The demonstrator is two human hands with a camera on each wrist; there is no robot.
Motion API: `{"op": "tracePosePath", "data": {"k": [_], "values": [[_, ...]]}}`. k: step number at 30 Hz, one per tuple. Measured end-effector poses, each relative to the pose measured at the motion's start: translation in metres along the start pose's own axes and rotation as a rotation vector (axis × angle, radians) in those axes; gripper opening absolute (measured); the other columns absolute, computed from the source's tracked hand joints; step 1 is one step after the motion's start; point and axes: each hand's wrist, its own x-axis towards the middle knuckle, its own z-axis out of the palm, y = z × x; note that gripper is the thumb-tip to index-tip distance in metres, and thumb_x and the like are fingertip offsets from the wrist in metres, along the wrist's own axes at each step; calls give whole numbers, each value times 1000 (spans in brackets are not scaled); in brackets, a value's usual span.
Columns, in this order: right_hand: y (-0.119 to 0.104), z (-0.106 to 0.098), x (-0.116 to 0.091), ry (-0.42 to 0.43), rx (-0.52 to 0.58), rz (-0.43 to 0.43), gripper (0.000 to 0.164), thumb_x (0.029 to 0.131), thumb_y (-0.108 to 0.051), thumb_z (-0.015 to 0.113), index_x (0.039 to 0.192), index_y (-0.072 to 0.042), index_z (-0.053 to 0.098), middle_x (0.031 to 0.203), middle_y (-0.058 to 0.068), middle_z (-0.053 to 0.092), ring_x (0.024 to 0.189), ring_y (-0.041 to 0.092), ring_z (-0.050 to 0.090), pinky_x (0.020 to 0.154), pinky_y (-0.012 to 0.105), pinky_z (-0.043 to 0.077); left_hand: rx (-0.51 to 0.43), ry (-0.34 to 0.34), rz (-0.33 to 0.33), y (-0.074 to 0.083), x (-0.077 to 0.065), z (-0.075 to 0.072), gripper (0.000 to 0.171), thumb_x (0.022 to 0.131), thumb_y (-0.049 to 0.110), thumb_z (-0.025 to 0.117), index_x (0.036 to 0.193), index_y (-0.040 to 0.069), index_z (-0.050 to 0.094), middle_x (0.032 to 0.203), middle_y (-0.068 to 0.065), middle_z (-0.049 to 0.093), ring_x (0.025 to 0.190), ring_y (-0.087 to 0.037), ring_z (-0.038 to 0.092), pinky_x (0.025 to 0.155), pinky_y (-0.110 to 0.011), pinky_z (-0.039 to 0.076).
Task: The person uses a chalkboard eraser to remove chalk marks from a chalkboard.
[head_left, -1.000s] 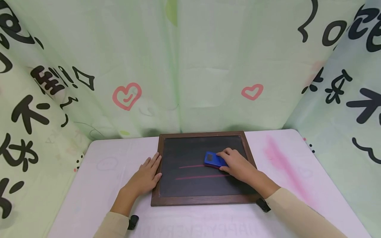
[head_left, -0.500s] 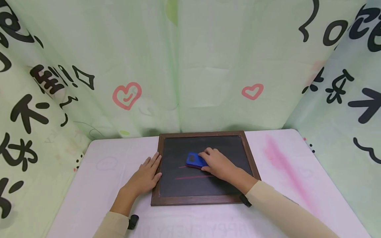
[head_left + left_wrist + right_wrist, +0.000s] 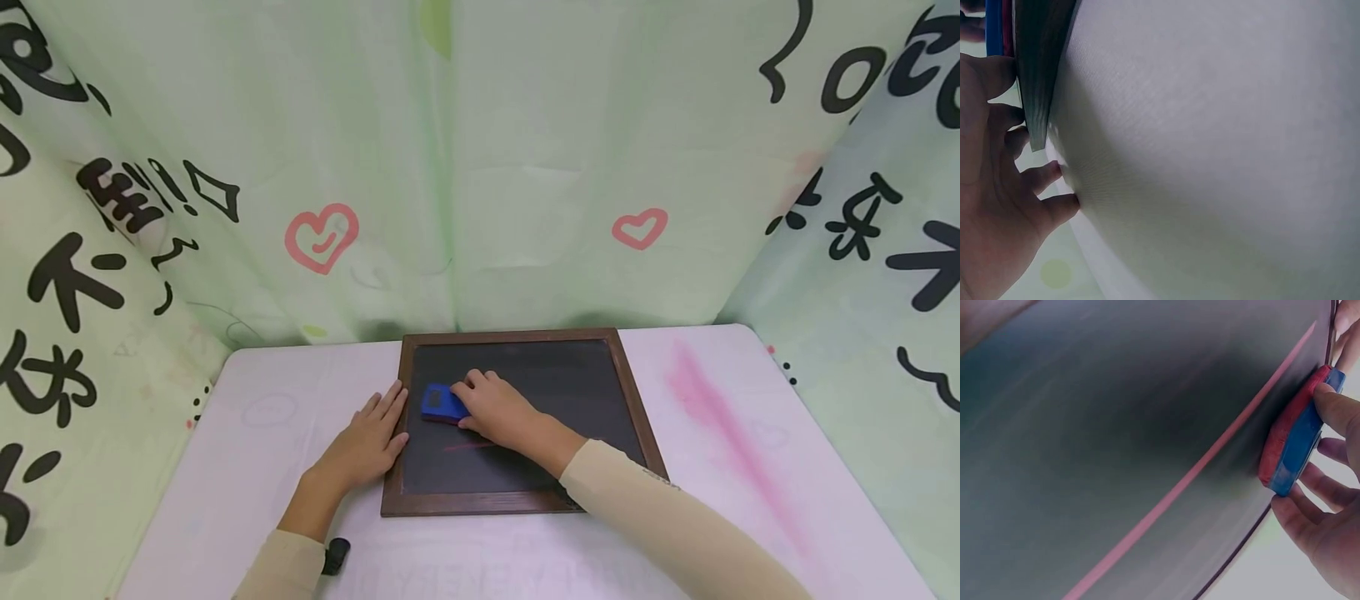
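A small blackboard (image 3: 558, 375) with a brown wooden frame lies on the table. My right hand (image 3: 498, 410) grips a blue blackboard eraser (image 3: 440, 403) near the board's left side. In the right wrist view, the eraser's red felt underside (image 3: 1282, 434) faces the board, with thumb and fingers around the blue body. One pink chalk line (image 3: 1197, 465) runs across the board there; in the head view my right hand and arm cover part of it. My left hand (image 3: 366, 442) rests against the left edge of the frame, fingers extended, its thumb at the edge too.
The pale table (image 3: 300, 375) carries a pink smear (image 3: 708, 396) to the right of the board. Behind and at both sides hangs a light green curtain (image 3: 517, 208) with black writing and red hearts. A black wrist device (image 3: 336, 556) sits by the left cuff.
My right hand has slid the eraser leftward across the board. The upper pink line no longer shows along its path, and more of the lower line is covered. My left hand has stayed in place.
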Motion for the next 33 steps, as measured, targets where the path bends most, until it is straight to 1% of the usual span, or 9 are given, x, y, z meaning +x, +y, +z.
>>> {"op": "tracePosePath", "data": {"k": [4,9,13,17,24,33], "values": [[-11,2,6,4,-16,-23,53,97,-35,73,141,-10,61,130,13,62,112,28,64,97,39,57,-5,-9,-13,1,-1,-2,69,109,35,48,166,9,18,175,-8,12,157,-45,19,119,-70,27],[-21,2,10,4,-39,-47,52,97,-36,73,142,-12,61,129,11,63,110,27,64,97,37,57,-6,-22,-26,1,-2,-4,70,109,34,48,166,10,17,175,-7,12,157,-45,18,119,-70,26],[-25,2,12,-6,-41,-49,53,97,-36,73,143,-13,60,130,10,63,111,26,64,98,36,56,-9,-26,-31,2,-4,-5,70,109,34,49,166,10,17,175,-8,12,157,-46,19,119,-70,26],[-24,0,9,-15,-20,-34,53,97,-36,72,144,-15,60,132,10,62,113,26,63,100,36,56,-24,-23,-29,2,-3,-5,70,108,34,49,166,10,17,175,-7,12,157,-46,18,119,-70,26],[-11,-1,-5,-18,46,-21,51,97,-33,73,144,-15,60,133,11,61,115,27,62,102,39,55,-13,-9,-12,4,-1,-2,70,108,32,49,166,8,19,175,-9,13,157,-46,19,119,-71,26],[23,-2,-33,-10,107,45,51,98,-30,73,144,-14,59,135,13,60,115,30,60,99,42,55,-3,-16,-13,4,-1,0,71,108,32,49,166,6,17,175,-9,11,157,-46,18,120,-70,25]]}}
